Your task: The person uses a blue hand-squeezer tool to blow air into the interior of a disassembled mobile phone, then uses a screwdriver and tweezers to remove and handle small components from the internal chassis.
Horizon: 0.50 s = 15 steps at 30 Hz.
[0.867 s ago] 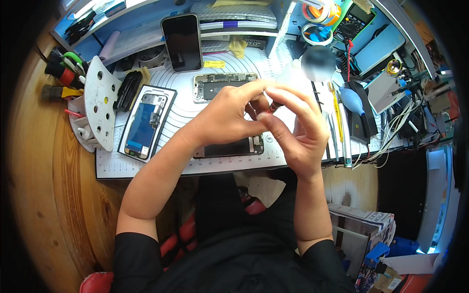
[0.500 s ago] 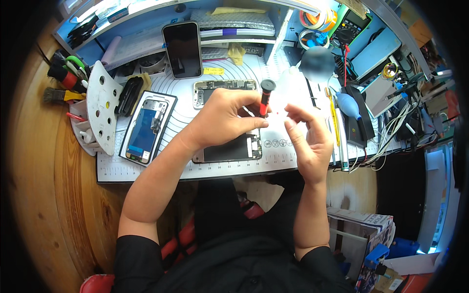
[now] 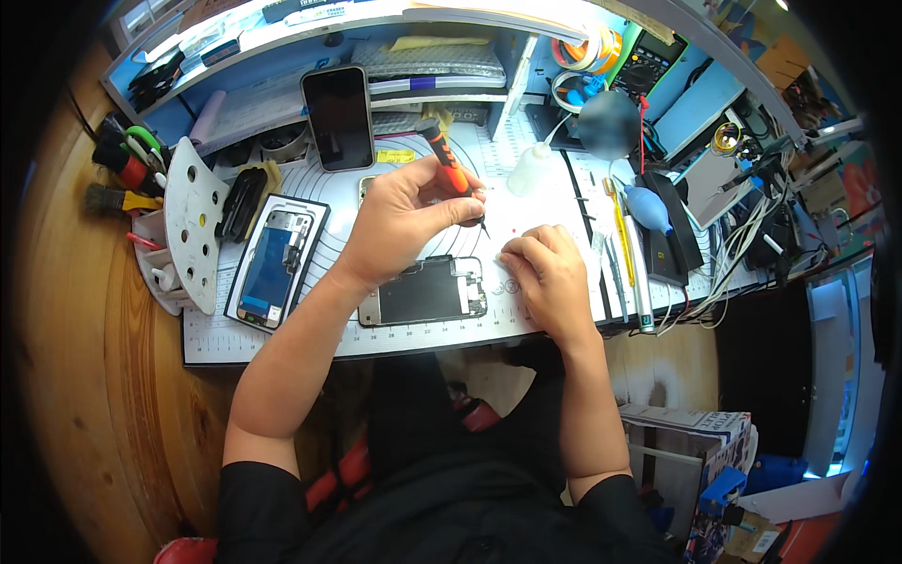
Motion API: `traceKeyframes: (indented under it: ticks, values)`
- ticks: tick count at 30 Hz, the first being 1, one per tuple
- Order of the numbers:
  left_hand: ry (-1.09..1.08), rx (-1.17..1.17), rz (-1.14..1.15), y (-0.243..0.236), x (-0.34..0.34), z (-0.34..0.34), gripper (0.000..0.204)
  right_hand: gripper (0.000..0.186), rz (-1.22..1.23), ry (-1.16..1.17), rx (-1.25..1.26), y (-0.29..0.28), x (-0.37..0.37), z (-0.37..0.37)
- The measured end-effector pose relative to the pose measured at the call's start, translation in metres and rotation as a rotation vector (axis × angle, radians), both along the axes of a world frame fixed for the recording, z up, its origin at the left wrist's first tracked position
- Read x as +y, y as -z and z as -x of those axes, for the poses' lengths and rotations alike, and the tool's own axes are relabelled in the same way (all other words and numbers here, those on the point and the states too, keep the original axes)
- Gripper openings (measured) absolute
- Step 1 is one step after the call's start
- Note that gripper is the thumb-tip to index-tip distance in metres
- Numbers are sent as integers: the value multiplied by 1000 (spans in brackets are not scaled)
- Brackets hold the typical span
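Screwdriver in the left hand, tip aimed down near the panel

In the head view, the left hand (image 3: 399,221) grips the screwdriver (image 3: 453,172), thumb and fingers closed about its lower handle. The tool is tilted, cap up and to the left, bit down and to the right, just beyond the upper right corner of the panel (image 3: 427,291), which lies flat on the counter (image 3: 507,320). Whether the bit touches anything is hard to tell.

The right hand (image 3: 554,273) is low at the counter just right of the panel, fingers curled in; I cannot tell whether they are pinched shut or hold something small. A red speck (image 3: 514,230) lies between the bit and the right hand.

Good handling here would mean a light grip close to the bit, the tool brought more upright before any pressing, and the bit kept off the panel's exposed parts.
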State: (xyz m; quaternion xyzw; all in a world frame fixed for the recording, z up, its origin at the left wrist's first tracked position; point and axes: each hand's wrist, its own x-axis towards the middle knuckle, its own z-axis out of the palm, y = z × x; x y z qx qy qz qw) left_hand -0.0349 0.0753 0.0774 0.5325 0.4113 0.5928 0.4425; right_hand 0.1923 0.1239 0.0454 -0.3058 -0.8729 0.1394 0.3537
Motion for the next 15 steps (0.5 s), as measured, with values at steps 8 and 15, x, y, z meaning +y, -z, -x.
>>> traceKeyframes:
  ticks: [8, 15]
  values:
    - [-27, 8, 14, 1, 1, 0, 17, 9, 107, 32, 89, 3, 6, -8]
    - [87, -49, 49, 0, -1, -4, 17, 11, 216, 14, 266, -14, -16, -7]
